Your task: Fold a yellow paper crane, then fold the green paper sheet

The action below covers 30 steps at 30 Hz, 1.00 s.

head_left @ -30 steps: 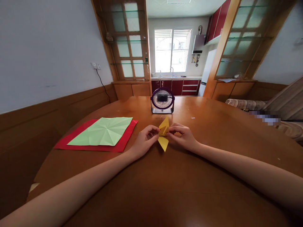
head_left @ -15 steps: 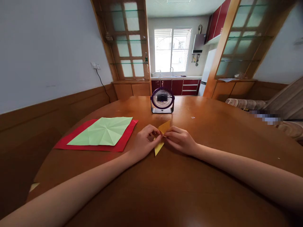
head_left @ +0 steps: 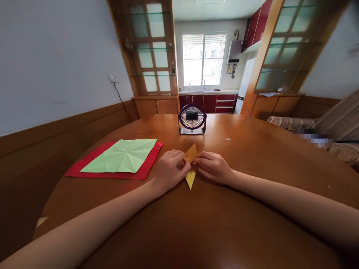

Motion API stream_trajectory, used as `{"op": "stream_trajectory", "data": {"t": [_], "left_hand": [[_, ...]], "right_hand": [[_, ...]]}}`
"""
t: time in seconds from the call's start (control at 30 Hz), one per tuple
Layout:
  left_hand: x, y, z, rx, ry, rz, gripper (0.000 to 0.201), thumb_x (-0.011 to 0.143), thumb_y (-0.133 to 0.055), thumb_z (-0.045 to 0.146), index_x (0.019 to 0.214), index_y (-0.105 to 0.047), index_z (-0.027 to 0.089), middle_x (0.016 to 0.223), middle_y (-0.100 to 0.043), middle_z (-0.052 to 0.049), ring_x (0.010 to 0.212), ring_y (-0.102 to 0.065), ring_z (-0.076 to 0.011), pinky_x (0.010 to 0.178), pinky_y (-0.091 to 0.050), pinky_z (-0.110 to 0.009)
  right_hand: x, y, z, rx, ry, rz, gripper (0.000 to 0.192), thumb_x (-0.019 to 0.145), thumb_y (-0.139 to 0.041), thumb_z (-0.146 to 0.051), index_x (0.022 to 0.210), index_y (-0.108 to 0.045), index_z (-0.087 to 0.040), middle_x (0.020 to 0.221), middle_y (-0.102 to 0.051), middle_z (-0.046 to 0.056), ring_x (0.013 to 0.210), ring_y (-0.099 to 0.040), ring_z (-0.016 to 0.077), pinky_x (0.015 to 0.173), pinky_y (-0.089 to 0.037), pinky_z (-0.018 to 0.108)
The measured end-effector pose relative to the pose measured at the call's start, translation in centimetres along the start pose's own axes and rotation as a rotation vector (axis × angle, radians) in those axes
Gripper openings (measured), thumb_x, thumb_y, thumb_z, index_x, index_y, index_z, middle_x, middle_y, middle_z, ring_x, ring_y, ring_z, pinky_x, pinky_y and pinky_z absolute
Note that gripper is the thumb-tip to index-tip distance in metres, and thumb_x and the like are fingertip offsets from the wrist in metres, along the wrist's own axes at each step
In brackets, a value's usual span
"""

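Note:
Between my hands is a folded piece of yellow origami paper (head_left: 191, 180), with one pointed end towards the fan and the other towards me. My left hand (head_left: 171, 167) pinches its middle from the left, thumb in front. From the right, the fingertips of my right hand (head_left: 212, 167) pinch the middle too, close to the left thumb. The fingers hide the folds at the centre. Left of my left hand lies a creased light green paper sheet (head_left: 123, 155), flat on top of a red paper sheet (head_left: 144, 172).
A small purple desk fan (head_left: 192, 118) stands on the brown wooden table (head_left: 213, 228) beyond my hands. A white scrap (head_left: 228, 139) lies to its right. At the left table edge there is a pale yellow piece (head_left: 42, 221).
The yellow paper has turned slightly, its far point swinging left and its near point right. Both hands still pinch it, with the fingers shifted a little.

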<state>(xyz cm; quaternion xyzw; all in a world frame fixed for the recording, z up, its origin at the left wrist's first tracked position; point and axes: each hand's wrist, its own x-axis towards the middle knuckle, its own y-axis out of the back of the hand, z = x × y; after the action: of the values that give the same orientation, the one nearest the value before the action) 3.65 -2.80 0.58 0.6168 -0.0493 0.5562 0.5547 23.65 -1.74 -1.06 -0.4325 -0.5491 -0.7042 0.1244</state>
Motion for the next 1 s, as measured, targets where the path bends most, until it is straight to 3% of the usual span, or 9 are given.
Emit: {"op": "stream_trajectory", "data": {"t": [0.1, 0.3, 0.57, 0.67, 0.83, 1.0], "left_hand": [[0.02, 0.09, 0.18, -0.072, 0.108, -0.019, 0.018, 0.084, -0.049, 0.024, 0.071, -0.060, 0.018, 0.079, -0.067, -0.006, 0.079, -0.060, -0.0188, 0.076, -0.045, -0.031], [-0.02, -0.30, 0.50, -0.459, 0.547, -0.105, 0.023, 0.079, -0.054, 0.036, 0.067, -0.060, 0.016, 0.064, -0.058, 0.000, 0.058, -0.051, -0.0132, 0.054, -0.036, -0.024], [0.17, -0.59, 0.52, -0.925, 0.820, -0.170, 0.028, 0.066, -0.069, 0.041, 0.062, -0.058, 0.015, 0.059, -0.053, 0.003, 0.055, -0.043, -0.0092, 0.054, -0.030, -0.022], [0.30, -0.32, 0.51, -0.972, 0.873, -0.204, 0.027, 0.064, -0.072, 0.038, 0.064, -0.060, 0.014, 0.062, -0.057, 0.001, 0.058, -0.045, -0.0094, 0.056, -0.032, -0.022], [0.58, 0.08, 0.24, -0.976, 0.841, -0.242, 0.024, 0.062, -0.075, 0.033, 0.073, -0.066, 0.015, 0.069, -0.062, 0.000, 0.064, -0.051, -0.0108, 0.062, -0.038, -0.022], [0.69, 0.17, 0.12, -1.015, 0.823, -0.295, 0.021, 0.065, -0.075, 0.034, 0.069, -0.067, 0.015, 0.068, -0.063, -0.001, 0.065, -0.053, -0.0114, 0.063, -0.039, -0.023]], "right_hand": [[0.11, 0.10, -0.08, -0.022, 0.014, 0.004, 0.016, 0.093, -0.050, -0.022, 0.095, -0.064, -0.016, 0.086, -0.065, 0.008, 0.073, -0.059, 0.0160, 0.066, -0.049, 0.028], [0.13, 0.12, 0.02, -0.016, -0.014, -0.011, 0.015, 0.092, -0.050, -0.023, 0.096, -0.064, -0.017, 0.087, -0.065, 0.008, 0.075, -0.060, 0.0162, 0.068, -0.049, 0.029], [0.05, 0.21, 0.21, 0.026, -0.100, -0.005, 0.015, 0.090, -0.055, -0.025, 0.098, -0.064, -0.015, 0.086, -0.064, 0.008, 0.075, -0.059, 0.0174, 0.069, -0.049, 0.031], [0.09, 0.35, 0.13, 0.071, -0.132, -0.026, 0.016, 0.091, -0.054, -0.026, 0.099, -0.063, -0.016, 0.087, -0.063, 0.008, 0.076, -0.060, 0.0168, 0.069, -0.050, 0.030], [0.01, 0.31, 0.16, 0.098, -0.147, -0.033, 0.017, 0.092, -0.052, -0.024, 0.101, -0.064, -0.016, 0.088, -0.062, 0.008, 0.076, -0.059, 0.0158, 0.069, -0.050, 0.029], [-0.12, 0.12, 0.34, 0.090, -0.122, -0.029, 0.018, 0.092, -0.052, -0.022, 0.102, -0.065, -0.015, 0.083, -0.061, 0.007, 0.072, -0.059, 0.0151, 0.064, -0.049, 0.027]]}}
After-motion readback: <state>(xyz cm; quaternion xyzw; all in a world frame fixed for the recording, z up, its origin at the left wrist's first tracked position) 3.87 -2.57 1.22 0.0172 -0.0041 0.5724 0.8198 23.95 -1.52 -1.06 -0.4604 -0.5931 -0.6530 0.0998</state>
